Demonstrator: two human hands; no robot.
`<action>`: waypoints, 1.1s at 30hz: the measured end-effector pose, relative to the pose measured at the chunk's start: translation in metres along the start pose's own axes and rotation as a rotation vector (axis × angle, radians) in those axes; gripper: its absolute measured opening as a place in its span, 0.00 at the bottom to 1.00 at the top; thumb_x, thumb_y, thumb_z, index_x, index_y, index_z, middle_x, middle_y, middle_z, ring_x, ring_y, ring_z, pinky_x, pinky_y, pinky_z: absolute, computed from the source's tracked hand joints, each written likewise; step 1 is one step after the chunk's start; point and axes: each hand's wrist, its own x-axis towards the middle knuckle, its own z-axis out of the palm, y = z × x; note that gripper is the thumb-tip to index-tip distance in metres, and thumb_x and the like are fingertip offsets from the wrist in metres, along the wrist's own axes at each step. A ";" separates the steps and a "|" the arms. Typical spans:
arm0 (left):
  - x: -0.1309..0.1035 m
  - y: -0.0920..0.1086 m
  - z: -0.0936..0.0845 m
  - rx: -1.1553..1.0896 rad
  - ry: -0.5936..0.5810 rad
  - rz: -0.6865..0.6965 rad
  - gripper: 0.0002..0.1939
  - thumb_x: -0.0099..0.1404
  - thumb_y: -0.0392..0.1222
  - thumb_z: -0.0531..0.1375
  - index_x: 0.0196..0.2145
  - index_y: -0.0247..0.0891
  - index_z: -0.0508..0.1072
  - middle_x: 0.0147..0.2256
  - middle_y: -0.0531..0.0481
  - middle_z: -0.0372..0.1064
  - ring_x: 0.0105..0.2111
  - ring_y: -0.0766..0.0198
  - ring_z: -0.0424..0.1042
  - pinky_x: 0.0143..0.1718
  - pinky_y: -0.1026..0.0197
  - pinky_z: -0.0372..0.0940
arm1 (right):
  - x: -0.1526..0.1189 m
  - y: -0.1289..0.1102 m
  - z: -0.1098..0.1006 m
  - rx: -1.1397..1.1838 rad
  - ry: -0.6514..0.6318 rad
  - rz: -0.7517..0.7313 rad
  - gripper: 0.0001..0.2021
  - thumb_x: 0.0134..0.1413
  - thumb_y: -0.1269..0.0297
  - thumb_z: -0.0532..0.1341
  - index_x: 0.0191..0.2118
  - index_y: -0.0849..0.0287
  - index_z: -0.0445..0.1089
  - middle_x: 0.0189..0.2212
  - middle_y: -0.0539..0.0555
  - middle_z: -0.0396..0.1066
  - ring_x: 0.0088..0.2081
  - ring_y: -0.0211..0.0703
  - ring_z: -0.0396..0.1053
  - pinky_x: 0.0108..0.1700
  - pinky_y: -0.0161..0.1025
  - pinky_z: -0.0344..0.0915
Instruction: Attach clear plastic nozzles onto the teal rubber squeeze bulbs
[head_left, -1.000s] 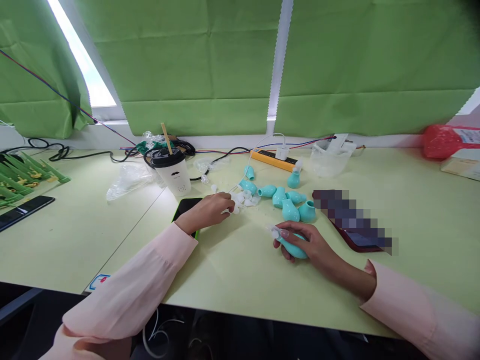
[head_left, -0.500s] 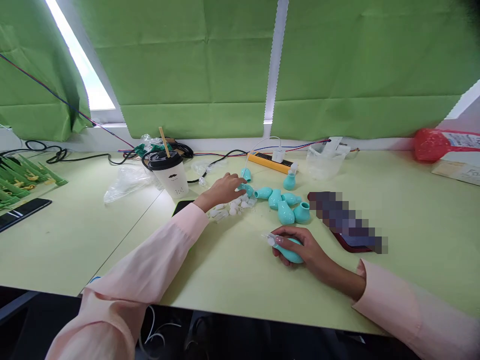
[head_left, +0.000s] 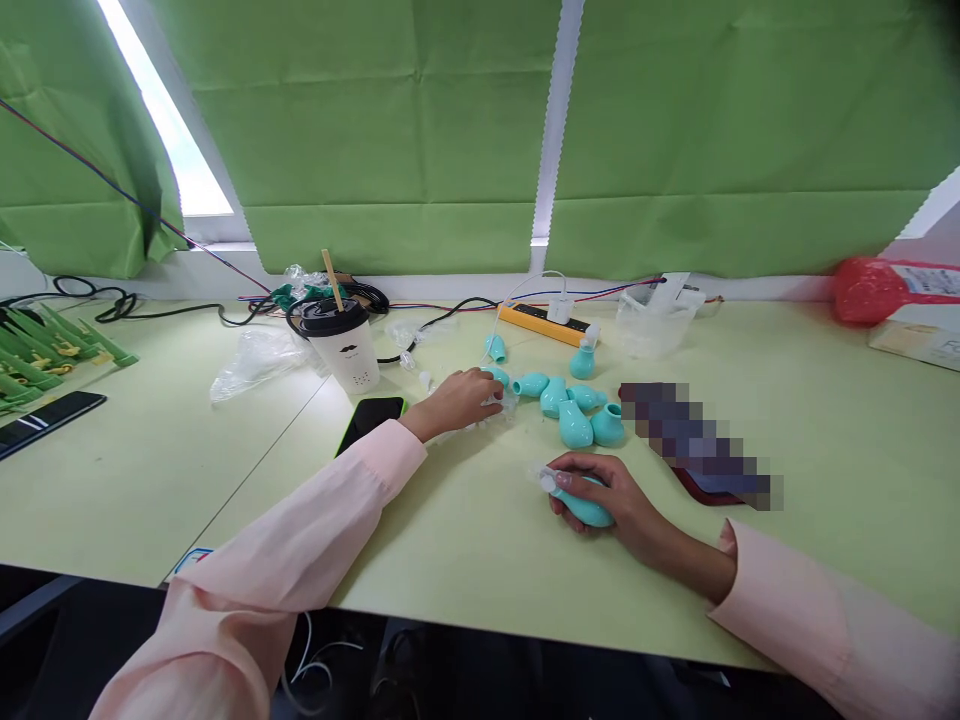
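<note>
My right hand (head_left: 600,500) is wrapped round a turquoise bulb (head_left: 586,508), whose clear-white nozzle end points left above the table. Farther off, my left hand (head_left: 466,400) rests palm down over a pile of small translucent white pieces (head_left: 510,404) and covers most of them. Its fingers are bent and somewhat apart, and what lies under them is hidden. Several turquoise bulbs (head_left: 576,425) lie loose between and beyond my hands. Another bulb (head_left: 582,362) stands upright with a clear piece in its neck.
A lidded paper cup (head_left: 351,355) with a straw stands behind a phone (head_left: 371,420) at my left forearm. An orange power strip (head_left: 536,322) and a clear plastic bag (head_left: 654,325) are at the back. A partly pixelated dark red object (head_left: 705,490) lies right.
My left hand has come down and nearer, from a turquoise bulb onto the white pieces. The phone beside it shows more. My right hand keeps its bulb in nearly the same place.
</note>
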 end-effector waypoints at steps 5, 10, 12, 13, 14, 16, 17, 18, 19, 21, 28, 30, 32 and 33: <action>-0.001 -0.004 -0.005 -0.087 -0.001 0.036 0.10 0.57 0.38 0.52 0.34 0.37 0.71 0.33 0.50 0.70 0.33 0.66 0.67 0.33 0.67 0.59 | -0.001 0.001 0.000 -0.016 -0.018 -0.016 0.13 0.42 0.57 0.60 0.29 0.63 0.63 0.18 0.49 0.64 0.15 0.31 0.58 0.16 0.31 0.50; -0.003 -0.006 -0.010 -0.387 0.023 0.039 0.13 0.59 0.40 0.51 0.38 0.36 0.71 0.35 0.49 0.71 0.32 0.68 0.68 0.34 0.68 0.60 | -0.003 0.002 0.000 -0.073 -0.039 -0.059 0.12 0.41 0.58 0.61 0.30 0.63 0.65 0.18 0.49 0.64 0.15 0.30 0.57 0.17 0.31 0.50; -0.003 -0.005 -0.011 -0.452 -0.007 0.049 0.13 0.59 0.41 0.52 0.38 0.36 0.71 0.36 0.49 0.71 0.33 0.67 0.69 0.34 0.67 0.61 | -0.003 0.002 0.001 -0.077 -0.031 -0.071 0.12 0.39 0.60 0.62 0.29 0.63 0.65 0.18 0.48 0.63 0.15 0.30 0.57 0.16 0.30 0.50; -0.003 -0.005 -0.011 -0.476 -0.024 0.058 0.13 0.59 0.41 0.52 0.38 0.36 0.71 0.36 0.49 0.71 0.33 0.67 0.69 0.35 0.67 0.61 | -0.003 0.001 0.001 -0.079 -0.024 -0.074 0.11 0.39 0.61 0.63 0.28 0.63 0.65 0.17 0.48 0.63 0.15 0.29 0.57 0.16 0.30 0.51; -0.003 -0.004 -0.011 -0.493 -0.034 0.065 0.13 0.59 0.41 0.52 0.38 0.36 0.71 0.36 0.49 0.71 0.33 0.67 0.69 0.35 0.67 0.61 | -0.002 0.001 0.001 -0.080 -0.020 -0.073 0.11 0.38 0.61 0.63 0.27 0.63 0.66 0.17 0.47 0.62 0.15 0.29 0.57 0.16 0.30 0.51; -0.003 -0.004 -0.011 -0.493 -0.033 0.062 0.13 0.59 0.40 0.51 0.41 0.36 0.68 0.35 0.49 0.71 0.33 0.68 0.69 0.35 0.66 0.61 | -0.002 0.001 0.002 -0.083 -0.020 -0.066 0.11 0.38 0.61 0.63 0.27 0.63 0.66 0.17 0.47 0.62 0.14 0.29 0.56 0.16 0.30 0.51; -0.004 -0.003 -0.011 -0.465 -0.019 0.051 0.14 0.58 0.39 0.52 0.42 0.36 0.67 0.35 0.50 0.71 0.33 0.68 0.68 0.35 0.66 0.61 | -0.002 0.001 0.002 -0.085 -0.024 -0.063 0.11 0.38 0.61 0.63 0.27 0.63 0.66 0.17 0.47 0.62 0.14 0.29 0.56 0.16 0.30 0.51; -0.004 -0.003 -0.010 -0.415 -0.002 0.037 0.14 0.57 0.38 0.52 0.42 0.36 0.66 0.34 0.51 0.71 0.32 0.67 0.68 0.35 0.65 0.61 | -0.002 0.001 0.002 -0.087 -0.028 -0.061 0.11 0.38 0.60 0.63 0.27 0.62 0.66 0.17 0.47 0.62 0.14 0.29 0.57 0.16 0.30 0.51; -0.004 -0.002 -0.009 -0.346 0.009 0.023 0.13 0.56 0.37 0.53 0.41 0.36 0.66 0.33 0.51 0.70 0.33 0.66 0.67 0.34 0.65 0.60 | -0.002 0.001 0.002 -0.088 -0.029 -0.059 0.11 0.38 0.60 0.63 0.27 0.62 0.66 0.17 0.47 0.63 0.15 0.29 0.57 0.15 0.30 0.51; -0.005 0.000 -0.004 -0.184 0.002 0.023 0.12 0.52 0.36 0.56 0.37 0.37 0.67 0.32 0.50 0.69 0.36 0.62 0.65 0.34 0.63 0.60 | -0.003 0.001 0.002 -0.092 -0.024 -0.058 0.12 0.38 0.59 0.63 0.28 0.62 0.66 0.17 0.48 0.63 0.15 0.30 0.57 0.15 0.30 0.51; -0.004 0.016 0.004 0.174 0.026 0.089 0.12 0.56 0.30 0.49 0.37 0.33 0.69 0.32 0.40 0.65 0.40 0.53 0.59 0.38 0.54 0.58 | -0.002 0.000 0.002 -0.084 0.024 -0.075 0.13 0.39 0.57 0.62 0.28 0.62 0.65 0.17 0.48 0.62 0.15 0.30 0.57 0.16 0.31 0.51; -0.007 0.024 -0.005 0.111 0.104 0.073 0.13 0.58 0.31 0.47 0.37 0.32 0.68 0.36 0.39 0.64 0.41 0.53 0.58 0.40 0.53 0.58 | -0.002 0.001 0.002 -0.078 0.066 -0.094 0.13 0.40 0.57 0.62 0.28 0.62 0.65 0.18 0.48 0.62 0.15 0.30 0.56 0.17 0.32 0.52; -0.012 0.033 -0.017 -0.110 0.163 0.050 0.11 0.59 0.35 0.49 0.37 0.33 0.68 0.37 0.41 0.64 0.41 0.56 0.60 0.41 0.54 0.59 | -0.001 0.001 0.002 -0.081 0.132 -0.121 0.13 0.40 0.56 0.61 0.29 0.62 0.65 0.18 0.48 0.63 0.15 0.30 0.56 0.17 0.32 0.53; -0.016 0.038 -0.022 -0.289 0.177 0.030 0.10 0.59 0.37 0.50 0.36 0.33 0.68 0.36 0.43 0.65 0.39 0.59 0.62 0.41 0.56 0.60 | 0.000 0.001 0.002 -0.086 0.173 -0.133 0.14 0.40 0.55 0.61 0.29 0.61 0.65 0.18 0.48 0.62 0.15 0.31 0.56 0.17 0.32 0.53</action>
